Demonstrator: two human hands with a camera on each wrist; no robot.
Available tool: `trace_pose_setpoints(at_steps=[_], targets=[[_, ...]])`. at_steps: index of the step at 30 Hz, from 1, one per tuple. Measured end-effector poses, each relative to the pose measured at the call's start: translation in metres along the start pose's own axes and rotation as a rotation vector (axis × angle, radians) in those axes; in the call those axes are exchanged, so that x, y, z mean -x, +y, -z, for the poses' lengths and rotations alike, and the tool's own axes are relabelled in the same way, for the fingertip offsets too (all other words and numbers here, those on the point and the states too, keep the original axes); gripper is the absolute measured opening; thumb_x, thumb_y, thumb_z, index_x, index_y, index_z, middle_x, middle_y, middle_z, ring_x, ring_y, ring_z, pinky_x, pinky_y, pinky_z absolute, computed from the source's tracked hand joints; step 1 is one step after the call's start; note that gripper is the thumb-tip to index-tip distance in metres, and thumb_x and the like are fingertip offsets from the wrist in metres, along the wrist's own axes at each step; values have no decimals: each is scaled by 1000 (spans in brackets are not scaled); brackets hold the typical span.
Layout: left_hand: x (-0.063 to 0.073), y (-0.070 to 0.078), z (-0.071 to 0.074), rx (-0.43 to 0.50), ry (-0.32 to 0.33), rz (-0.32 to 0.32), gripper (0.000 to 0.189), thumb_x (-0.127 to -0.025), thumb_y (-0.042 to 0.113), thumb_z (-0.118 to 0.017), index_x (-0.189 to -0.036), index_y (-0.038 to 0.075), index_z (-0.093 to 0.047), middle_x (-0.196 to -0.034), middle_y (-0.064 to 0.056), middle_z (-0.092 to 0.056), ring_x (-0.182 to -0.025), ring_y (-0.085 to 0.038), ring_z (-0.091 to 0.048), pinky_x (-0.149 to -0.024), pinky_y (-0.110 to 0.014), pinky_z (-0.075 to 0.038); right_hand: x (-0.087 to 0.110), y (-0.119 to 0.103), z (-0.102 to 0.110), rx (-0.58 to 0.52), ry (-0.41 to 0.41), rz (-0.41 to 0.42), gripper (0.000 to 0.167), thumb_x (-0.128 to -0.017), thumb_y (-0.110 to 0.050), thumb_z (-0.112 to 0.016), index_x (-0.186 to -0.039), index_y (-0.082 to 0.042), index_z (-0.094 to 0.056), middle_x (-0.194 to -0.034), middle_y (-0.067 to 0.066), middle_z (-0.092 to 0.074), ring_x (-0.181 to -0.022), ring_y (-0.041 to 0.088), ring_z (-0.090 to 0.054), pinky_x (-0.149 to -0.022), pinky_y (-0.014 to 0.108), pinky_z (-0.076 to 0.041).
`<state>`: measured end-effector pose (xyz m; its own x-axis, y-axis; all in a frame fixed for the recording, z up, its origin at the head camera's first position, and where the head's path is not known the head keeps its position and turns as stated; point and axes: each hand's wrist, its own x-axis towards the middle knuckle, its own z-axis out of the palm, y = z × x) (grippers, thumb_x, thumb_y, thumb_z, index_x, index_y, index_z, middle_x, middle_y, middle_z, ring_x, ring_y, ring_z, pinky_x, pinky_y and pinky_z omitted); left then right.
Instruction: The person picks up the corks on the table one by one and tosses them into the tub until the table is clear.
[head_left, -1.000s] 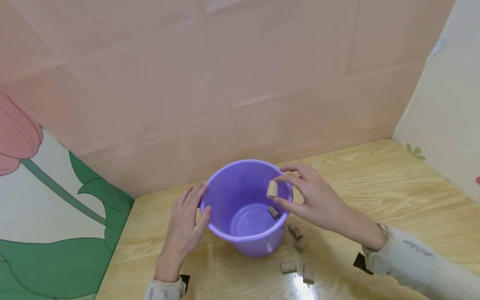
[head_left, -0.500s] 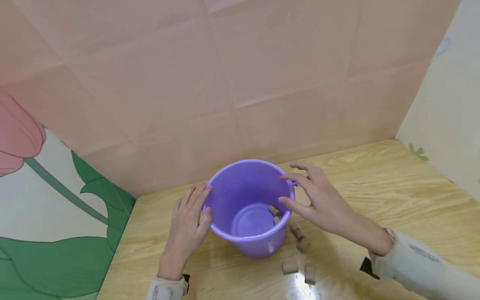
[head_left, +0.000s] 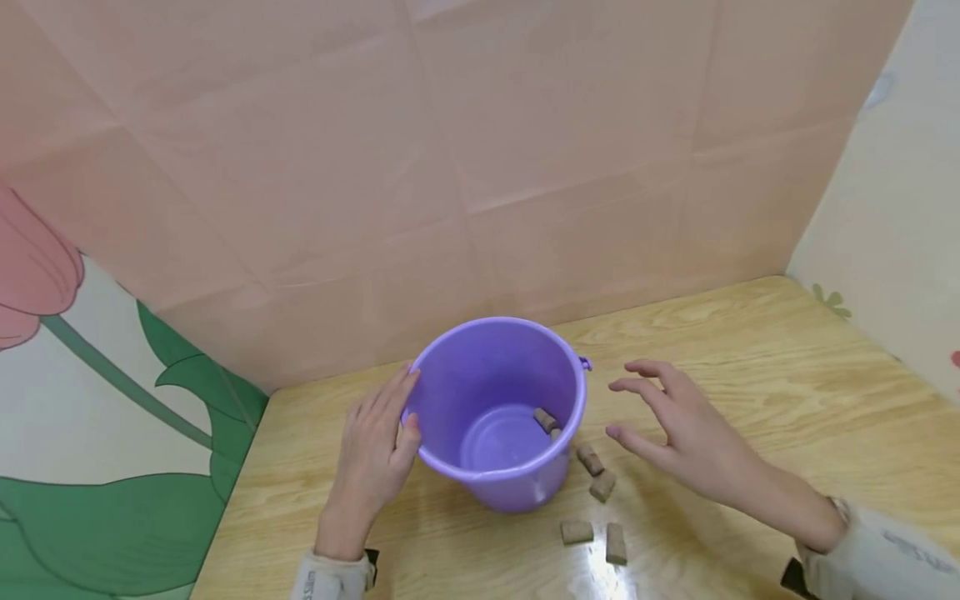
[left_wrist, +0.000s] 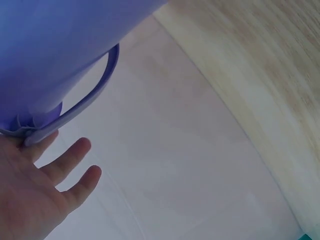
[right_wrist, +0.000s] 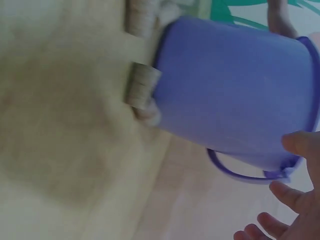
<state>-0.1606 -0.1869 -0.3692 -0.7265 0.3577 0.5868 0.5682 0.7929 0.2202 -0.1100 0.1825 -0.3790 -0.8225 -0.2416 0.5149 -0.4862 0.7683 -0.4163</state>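
A purple bucket stands upright on the table with its mouth facing up. My left hand rests at its left rim, thumb over the edge; in the left wrist view its other fingers spread loosely beside the bucket handle. Two corks lie inside, one cork partly covering the other. My right hand hovers to the right of the bucket, fingers spread, holding nothing. Beneath it and to its left, a dark cork and a paler cork lie by the bucket's base.
Nearer the front lie a sideways cork and another cork, beside a bright reflection. The wood-grain table runs back to a pinkish sheet. A flower-printed panel borders the left side, a pale wall the right.
The right hand has let go of a cork, which dropped into the bucket, and has moved right, away from the rim. The left hand has stayed at the rim.
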Motion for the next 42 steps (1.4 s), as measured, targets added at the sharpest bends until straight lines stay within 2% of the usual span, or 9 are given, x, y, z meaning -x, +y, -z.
trace_pose_setpoints(at_steps=[6, 12, 15, 24, 32, 37, 42], targets=[[0, -1, -3, 45, 37, -15, 54, -90, 17, -47, -142, 6, -53, -150, -9, -52, -130, -35, -56, -97, -58, -50, 19, 10, -21, 70, -79, 22, 43, -80, -31, -80, -117, -13, -67, -129, 18, -58, -116, 40, -57, -89, 63, -52], [0, 1, -3, 73, 30, 7, 55, -90, 16, -48, -144, 6, -51, -150, -9, -51, -133, -33, -54, -101, -58, -48, 34, 13, -38, 136, -270, -61, 50, -78, -48, -77, -113, -13, -69, -131, 22, -59, -119, 43, -56, -91, 66, -51], [0, 2, -3, 84, 24, 16, 55, -91, 16, -47, -145, 7, -51, -151, -10, -50, -134, -33, -53, -104, -57, -47, 37, 15, -45, 141, -313, -87, 50, -76, -52, -77, -109, -14, -70, -131, 23, -58, -121, 42, -55, -93, 66, -49], [1, 3, -3, 101, 2, 50, 55, -92, 15, -47, -146, 8, -49, -153, -8, -48, -137, -32, -50, -105, -57, -46, 39, 17, -59, 138, -321, -82, 36, -76, -53, -76, -92, -21, -69, -128, 21, -60, -118, 41, -55, -90, 65, -51], [0, 3, -5, 116, 4, 56, 55, -92, 15, -46, -146, 8, -49, -153, -9, -48, -137, -31, -50, -107, -56, -45, 39, 19, -60, 132, -317, -95, 33, -75, -48, -78, -90, -21, -70, -128, 21, -60, -120, 42, -55, -92, 66, -50], [0, 2, -5, 123, 8, 54, 55, -91, 14, -46, -146, 7, -49, -152, -10, -48, -138, -30, -50, -109, -53, -44, 33, 26, -51, 127, -292, -107, 30, -76, -43, -79, -91, -19, -70, -129, 24, -60, -119, 45, -55, -94, 68, -48], [1, 3, -5, 133, 10, 58, 54, -92, 13, -46, -146, 7, -49, -153, -9, -48, -138, -30, -49, -111, -51, -43, 16, 32, -26, 129, -267, -151, 29, -81, -44, -76, -95, -19, -71, -131, 29, -57, -119, 52, -53, -95, 73, -43]])
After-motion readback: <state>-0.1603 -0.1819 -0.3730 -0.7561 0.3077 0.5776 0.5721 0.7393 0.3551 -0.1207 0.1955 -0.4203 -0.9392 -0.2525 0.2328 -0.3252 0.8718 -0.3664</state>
